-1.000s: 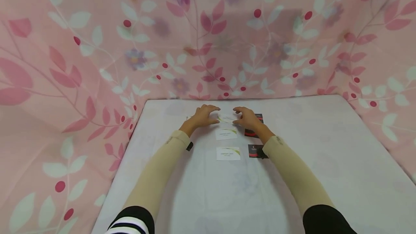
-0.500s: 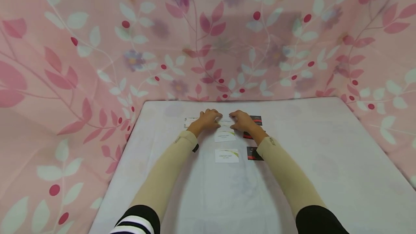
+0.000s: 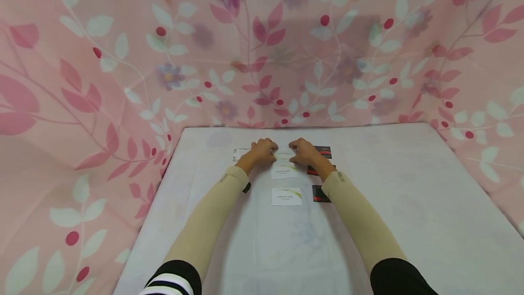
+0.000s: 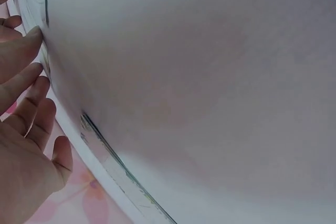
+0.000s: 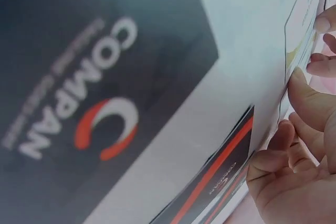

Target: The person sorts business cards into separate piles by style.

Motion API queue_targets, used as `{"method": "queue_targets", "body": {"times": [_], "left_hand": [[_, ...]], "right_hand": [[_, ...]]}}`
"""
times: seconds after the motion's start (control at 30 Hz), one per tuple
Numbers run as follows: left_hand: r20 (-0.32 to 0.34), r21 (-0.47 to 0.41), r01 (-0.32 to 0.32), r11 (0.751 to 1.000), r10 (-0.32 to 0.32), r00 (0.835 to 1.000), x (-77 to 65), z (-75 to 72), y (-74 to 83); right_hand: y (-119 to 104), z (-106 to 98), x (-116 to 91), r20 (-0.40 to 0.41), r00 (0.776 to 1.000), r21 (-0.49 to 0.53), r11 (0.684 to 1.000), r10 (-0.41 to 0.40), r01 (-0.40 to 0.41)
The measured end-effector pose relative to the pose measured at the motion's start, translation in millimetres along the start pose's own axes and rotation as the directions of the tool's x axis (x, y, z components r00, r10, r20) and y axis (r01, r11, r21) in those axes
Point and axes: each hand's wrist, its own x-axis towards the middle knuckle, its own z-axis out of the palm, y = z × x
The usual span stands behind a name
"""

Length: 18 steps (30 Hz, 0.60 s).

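At the far middle of the table, a white business card (image 3: 284,154) with a green curve lies between my two hands. My left hand (image 3: 262,151) holds its left side, thumb at the near corner and fingers at the far one. On the opposite side my right hand (image 3: 304,152) holds it the same way. The right wrist view shows the right thumb (image 5: 305,95) at the card's edge. Directly in front lies a second white business card (image 3: 284,171), and a third white business card (image 3: 286,196) lies nearer.
Right of the white cards runs a column of dark red-striped business cards (image 3: 322,152), partly covered by my right hand and sleeve. A patterned white card (image 3: 240,154) lies left, partly behind my left hand. A pink floral curtain (image 3: 262,58) hangs behind the white-covered table (image 3: 409,195).
Both hands have come slightly closer together and toward me with the card, which now lies nearer the second white card. In the last half second they have hardly moved.
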Motion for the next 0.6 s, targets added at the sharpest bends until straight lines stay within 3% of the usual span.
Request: {"method": "queue_targets", "body": {"times": [0.37,0.6], "left_hand": [[-0.037,-0.059,0.041,0.997,-0.043,0.998,-2.0,-6.9,4.1],[-0.055,-0.037,0.047,0.998,-0.049,0.997,-3.3,2.9,1.3]], "right_hand": [[-4.7,-1.3,5.7,-0.017,1.0,0.018,1.0,0.017,-0.016],[-7.1,2.2,3.2,0.006,0.999,-0.012,0.999,0.051,-0.051]]}}
